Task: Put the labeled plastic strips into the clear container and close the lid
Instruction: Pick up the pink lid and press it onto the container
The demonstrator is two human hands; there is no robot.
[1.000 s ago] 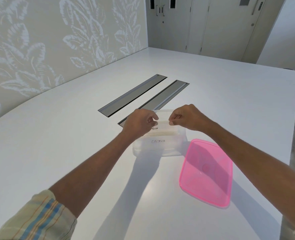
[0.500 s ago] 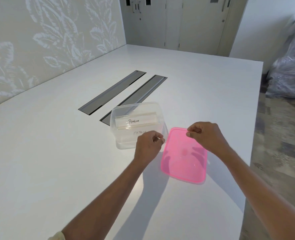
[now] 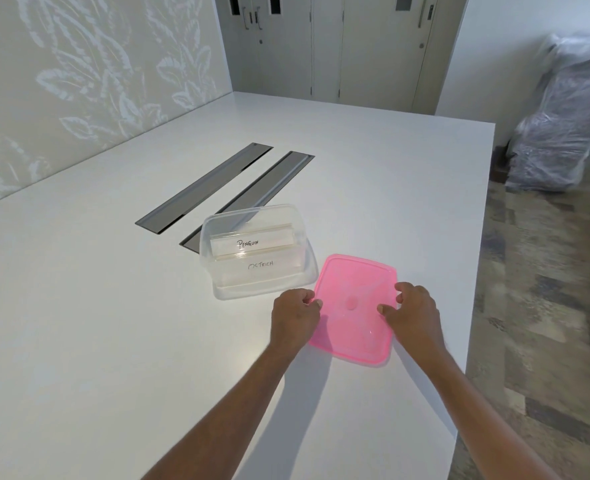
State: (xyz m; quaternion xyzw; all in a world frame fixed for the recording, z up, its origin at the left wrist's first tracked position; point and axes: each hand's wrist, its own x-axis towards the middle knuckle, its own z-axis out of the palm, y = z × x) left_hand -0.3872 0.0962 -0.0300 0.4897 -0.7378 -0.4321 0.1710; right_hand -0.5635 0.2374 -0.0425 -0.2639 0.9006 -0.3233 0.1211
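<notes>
Pink lid (image 3: 354, 308) beside clear container (image 3: 256, 251)

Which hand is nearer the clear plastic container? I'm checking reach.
Left. The left hand sits just below the clear plastic container; the right hand is across the pink lid.

White worktop (image 3: 113, 323) with two grey slots (image 3: 205, 188) mid-surface; beyond it cupboard doors (image 3: 324, 46); right of it a plastic-wrapped bundle (image 3: 560, 123) on the floor.

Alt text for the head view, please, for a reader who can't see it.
Two bare hands, left hand and right hand, reach the side edges of a pink lid lying flat on a white table. Beside it, an open clear container holds strips labeled PENGUIN and OSTRICH.
</notes>
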